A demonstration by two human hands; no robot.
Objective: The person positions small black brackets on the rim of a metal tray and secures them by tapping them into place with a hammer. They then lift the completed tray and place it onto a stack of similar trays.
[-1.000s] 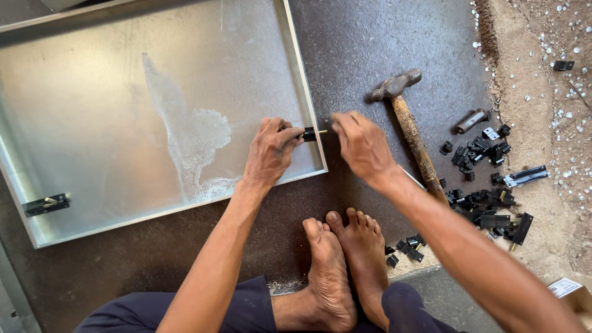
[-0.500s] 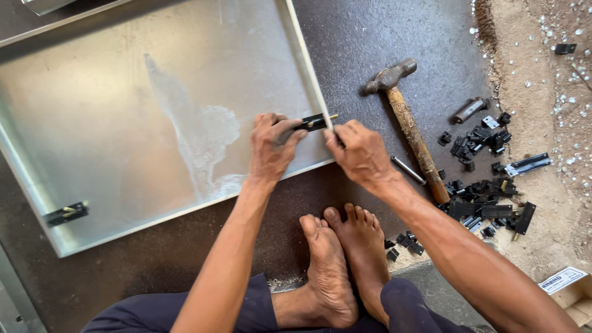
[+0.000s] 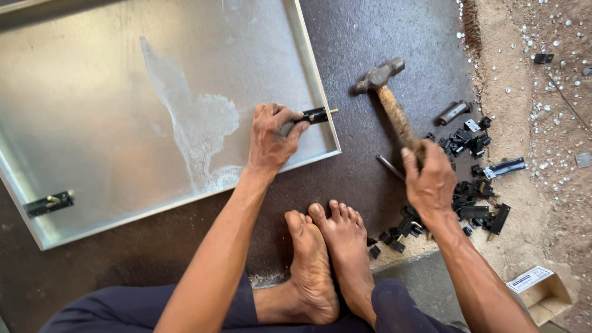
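Seated on the floor, bare feet (image 3: 330, 259) together, we work at a shallow metal tray (image 3: 154, 74) lying on a dark mat (image 3: 382, 37).

Left hand (image 3: 270, 140): grip clenched on a small black latch (image 3: 316, 115), pressed against the inside of the tray's right wall, near the lower right corner. Its brass pin pokes out across the rim.

Right hand (image 3: 428, 179): grip closed round the wooden handle of a hammer (image 3: 388, 102). The steel head rests on the mat, well apart from the latch, not raised.

Progress, as we judge it: 1 latch (image 3: 49, 203) of the same kind already sits at the tray's lower left edge and looks mounted. The latch under our left hand is placed but seems not yet fixed; no strike is in course. Whether more fittings are needed, we cannot tell.

Beside the right hand: a heap of black parts (image 3: 468, 185), a thin metal rod (image 3: 390, 166), a short dark cylinder (image 3: 454, 112). A small cardboard box (image 3: 542, 293) sits at lower right on the sandy ground.
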